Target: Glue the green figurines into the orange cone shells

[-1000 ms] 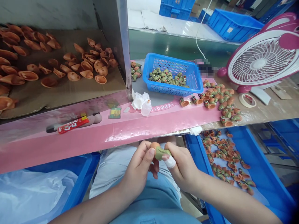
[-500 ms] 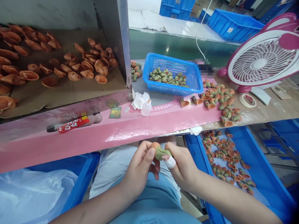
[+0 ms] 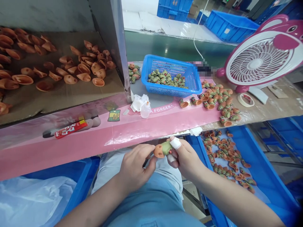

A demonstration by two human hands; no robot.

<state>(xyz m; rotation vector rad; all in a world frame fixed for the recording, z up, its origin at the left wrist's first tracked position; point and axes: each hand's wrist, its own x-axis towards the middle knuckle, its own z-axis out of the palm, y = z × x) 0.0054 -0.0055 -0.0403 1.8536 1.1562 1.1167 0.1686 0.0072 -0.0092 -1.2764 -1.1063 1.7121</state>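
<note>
Over my lap, a small green figurine with an orange cap-like piece (image 3: 159,151) is held between both hands. My right hand (image 3: 184,154) has its fingers closed round the green body, and white tape wraps its thumb and a finger. With thumb and forefinger, my left hand (image 3: 137,165) pinches the left edge of the orange piece. The figurine lies tilted, with the orange end to the left. On the table ahead, a blue basket (image 3: 170,91) holds several green figurines (image 3: 163,77) without orange pieces. Several joined figurines (image 3: 214,97) lie right of it.
At left, a cardboard box (image 3: 104,90) holds loose orange pieces (image 3: 71,78). A small clear bottle (image 3: 145,110), a red packet (image 3: 71,128), a tape roll (image 3: 246,100) and a pink fan (image 3: 258,63) stand or lie on the table. Blue crates (image 3: 262,167) flank my lap.
The figurine has been turned so its orange piece faces me more. My left hand has shifted left to the piece's edge, and my right thumb has moved up over the green body.
</note>
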